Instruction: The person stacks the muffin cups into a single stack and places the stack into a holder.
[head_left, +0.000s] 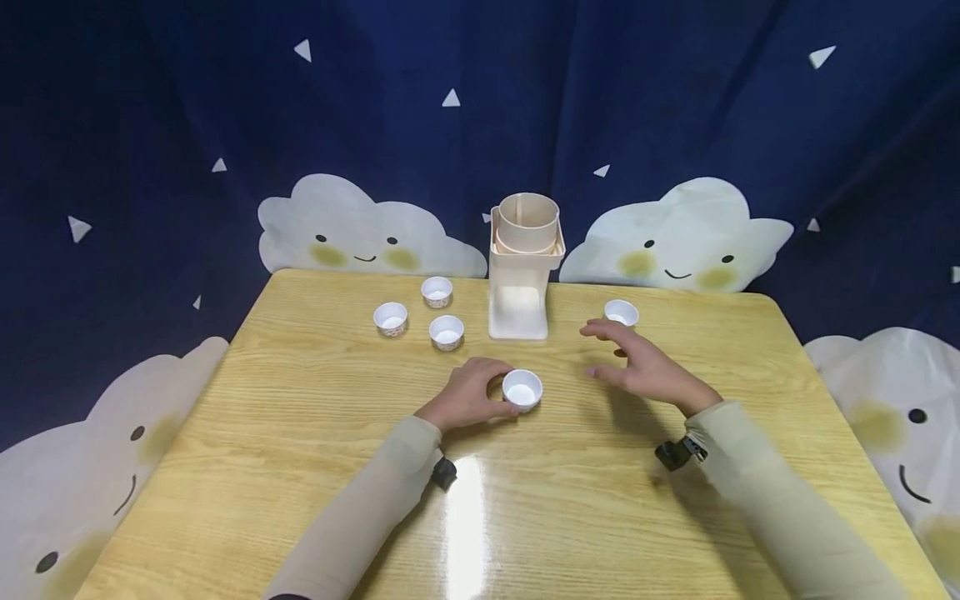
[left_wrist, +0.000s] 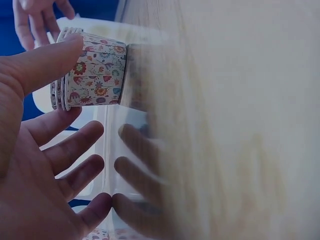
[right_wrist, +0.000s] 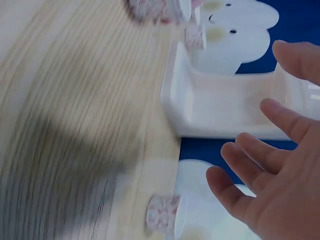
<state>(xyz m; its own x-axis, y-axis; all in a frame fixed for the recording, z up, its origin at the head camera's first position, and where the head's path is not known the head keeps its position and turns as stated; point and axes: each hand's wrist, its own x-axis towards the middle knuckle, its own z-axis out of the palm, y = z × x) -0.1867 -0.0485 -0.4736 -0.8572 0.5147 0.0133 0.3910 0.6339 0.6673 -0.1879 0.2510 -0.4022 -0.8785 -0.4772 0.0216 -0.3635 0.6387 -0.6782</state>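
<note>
Pinching the cup (head_left: pixel 522 389) between thumb and forefinger, the left hand (head_left: pixel 469 395) meets it from its left in the head view; the right hand (head_left: pixel 647 367), fingers apart and holding nothing, is farther off to its right. The round cup sits upright midway between the left and right edges of the worktop (head_left: pixel 300 417), the stand (head_left: pixel 519 317) behind it by the far edge; worktop stretches from it toward the person. In the left wrist view, its base touches the worktop. In the right wrist view, spread fingers overlap the stand.
</note>
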